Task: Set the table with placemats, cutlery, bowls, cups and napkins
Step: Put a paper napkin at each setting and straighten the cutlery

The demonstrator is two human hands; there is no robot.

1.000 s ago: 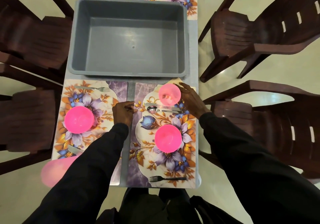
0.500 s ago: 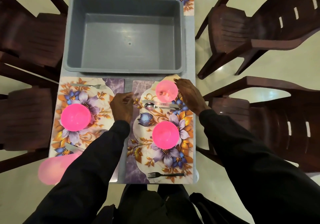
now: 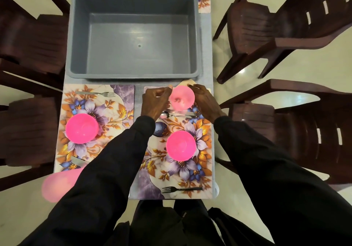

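Nearest the person, a fork (image 3: 182, 189) lies crosswise at the 6 o'clock edge of the right placemat (image 3: 146, 186). A pink bowl (image 3: 180, 145) sits at the mat's middle. Further on, a spoon (image 3: 178, 114) lies crosswise, handle toward 3 o'clock.

Just beyond the spoon, at the mat's 12 o'clock end, stands the pink cup (image 3: 182, 98), directly between the two hands. The right hand (image 3: 204, 101) is at the cup's 3 o'clock side, with its fingers curved round the wall and holding it. The left hand (image 3: 155, 102) is at 9 o'clock, narrow, with finger and thumb drawn together beside the rim. I cannot tell whether it grips anything.

A pale napkin (image 3: 187, 83) shows one corner at the cup's 12 o'clock, apparently lying beneath it.

Both hands are equally near the cup, and only the right one clearly has hold of it. In my judgement any shift of the cup or squaring of the napkin falls to that hand, and the other can steady.

Farther off, the grey tub (image 3: 198, 42) fills the middle of the table (image 3: 206, 55).
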